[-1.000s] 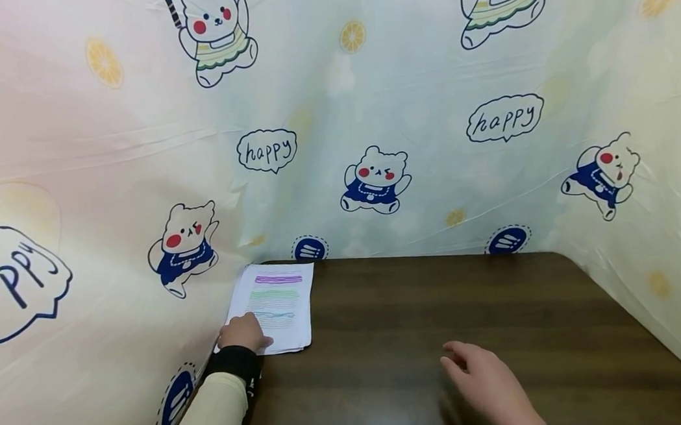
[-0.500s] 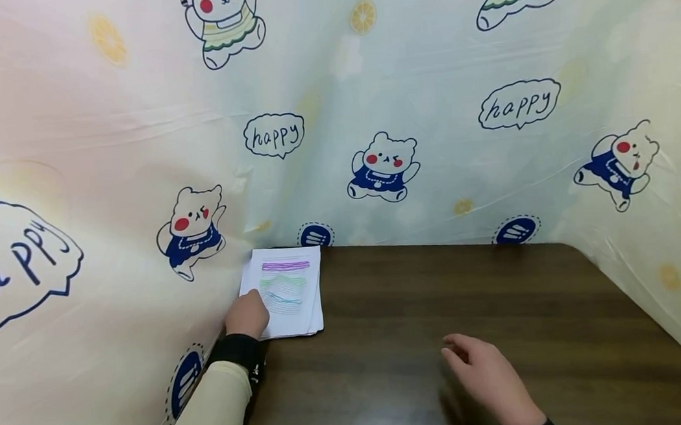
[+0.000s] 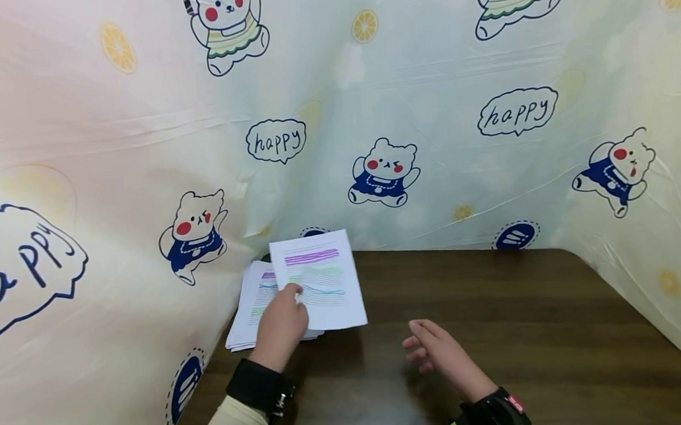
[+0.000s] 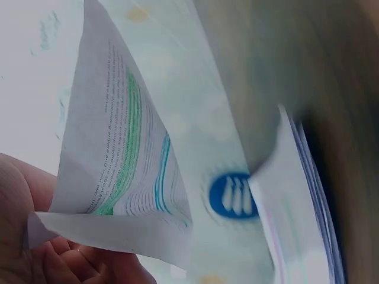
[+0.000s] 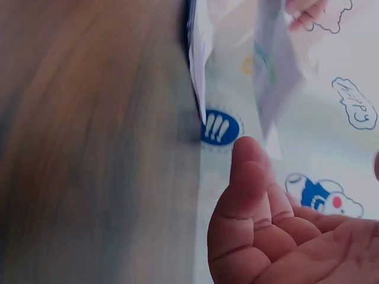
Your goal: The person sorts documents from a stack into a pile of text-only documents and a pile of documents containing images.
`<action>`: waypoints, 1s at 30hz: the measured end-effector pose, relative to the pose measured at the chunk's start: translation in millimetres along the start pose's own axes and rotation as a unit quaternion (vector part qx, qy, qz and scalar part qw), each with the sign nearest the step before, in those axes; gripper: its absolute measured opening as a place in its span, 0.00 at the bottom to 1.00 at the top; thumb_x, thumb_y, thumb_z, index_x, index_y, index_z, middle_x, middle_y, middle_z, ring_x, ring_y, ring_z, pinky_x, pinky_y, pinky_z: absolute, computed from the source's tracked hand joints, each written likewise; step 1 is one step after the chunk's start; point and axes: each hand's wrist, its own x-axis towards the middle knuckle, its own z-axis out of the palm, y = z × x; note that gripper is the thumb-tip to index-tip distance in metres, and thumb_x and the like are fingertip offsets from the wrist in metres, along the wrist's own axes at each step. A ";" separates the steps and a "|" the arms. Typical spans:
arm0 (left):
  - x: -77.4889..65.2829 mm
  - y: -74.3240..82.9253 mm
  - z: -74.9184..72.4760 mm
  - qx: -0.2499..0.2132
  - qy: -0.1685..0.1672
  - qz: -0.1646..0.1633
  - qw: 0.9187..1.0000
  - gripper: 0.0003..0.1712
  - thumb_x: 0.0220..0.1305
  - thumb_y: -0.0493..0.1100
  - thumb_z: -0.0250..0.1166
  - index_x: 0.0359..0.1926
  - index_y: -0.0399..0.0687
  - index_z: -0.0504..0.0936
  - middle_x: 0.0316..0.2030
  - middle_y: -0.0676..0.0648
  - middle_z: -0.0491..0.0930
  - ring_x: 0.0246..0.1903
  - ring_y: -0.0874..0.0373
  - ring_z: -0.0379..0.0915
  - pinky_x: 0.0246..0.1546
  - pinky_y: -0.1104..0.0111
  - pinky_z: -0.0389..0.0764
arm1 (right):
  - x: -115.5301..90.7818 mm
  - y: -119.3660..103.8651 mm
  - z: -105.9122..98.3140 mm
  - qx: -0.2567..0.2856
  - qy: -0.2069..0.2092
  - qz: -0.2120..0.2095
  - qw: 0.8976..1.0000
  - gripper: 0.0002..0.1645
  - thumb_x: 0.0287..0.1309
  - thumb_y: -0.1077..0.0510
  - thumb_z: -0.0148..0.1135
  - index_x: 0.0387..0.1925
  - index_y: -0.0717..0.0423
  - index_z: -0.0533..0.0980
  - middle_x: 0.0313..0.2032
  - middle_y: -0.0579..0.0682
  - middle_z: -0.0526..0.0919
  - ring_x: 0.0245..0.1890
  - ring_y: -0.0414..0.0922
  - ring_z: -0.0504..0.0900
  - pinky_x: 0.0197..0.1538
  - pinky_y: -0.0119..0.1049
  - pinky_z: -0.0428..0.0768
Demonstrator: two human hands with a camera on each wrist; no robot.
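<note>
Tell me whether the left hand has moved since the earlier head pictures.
Yes, the left hand moved rightward, away from the lower-left blue curtain emblem.

Bright head view, pale sheen on the tabletop (image 3: 475, 302), heavy blur across it in both wrist views
</note>
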 end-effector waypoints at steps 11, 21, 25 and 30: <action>-48.0 58.8 24.4 -0.037 -0.021 0.075 0.996 0.16 0.75 0.39 0.59 0.60 0.47 0.83 0.53 0.46 0.87 0.41 0.57 0.80 0.42 0.59 0.83 | 7.7 -2.3 10.0 0.067 0.043 0.028 0.996 0.28 0.77 0.47 0.59 0.65 0.64 0.76 0.39 0.55 0.85 0.29 0.47 0.79 0.34 0.39 0.76; -54.7 58.2 37.8 -0.089 -0.021 0.133 0.987 0.13 0.71 0.40 0.68 0.55 0.49 0.86 0.34 0.54 0.77 0.35 0.59 0.69 0.34 0.70 0.73 | 0.4 5.1 2.7 0.039 0.111 0.014 0.993 0.19 0.75 0.60 0.55 0.60 0.65 0.79 0.46 0.57 0.89 0.37 0.49 0.84 0.39 0.43 0.81; -54.5 56.6 38.9 -0.086 0.005 0.158 0.984 0.13 0.68 0.36 0.70 0.52 0.50 0.87 0.34 0.56 0.76 0.35 0.61 0.68 0.37 0.71 0.75 | -0.7 9.2 -4.0 0.036 0.125 0.008 0.991 0.19 0.76 0.59 0.54 0.60 0.66 0.79 0.51 0.60 0.88 0.40 0.48 0.86 0.40 0.42 0.84; -52.8 54.9 40.6 -0.064 0.001 0.178 0.982 0.11 0.68 0.32 0.68 0.48 0.49 0.88 0.35 0.55 0.79 0.35 0.62 0.69 0.39 0.69 0.79 | -0.7 10.4 -13.5 -0.006 0.152 0.024 0.988 0.21 0.75 0.57 0.56 0.60 0.66 0.80 0.53 0.62 0.88 0.39 0.47 0.86 0.40 0.40 0.82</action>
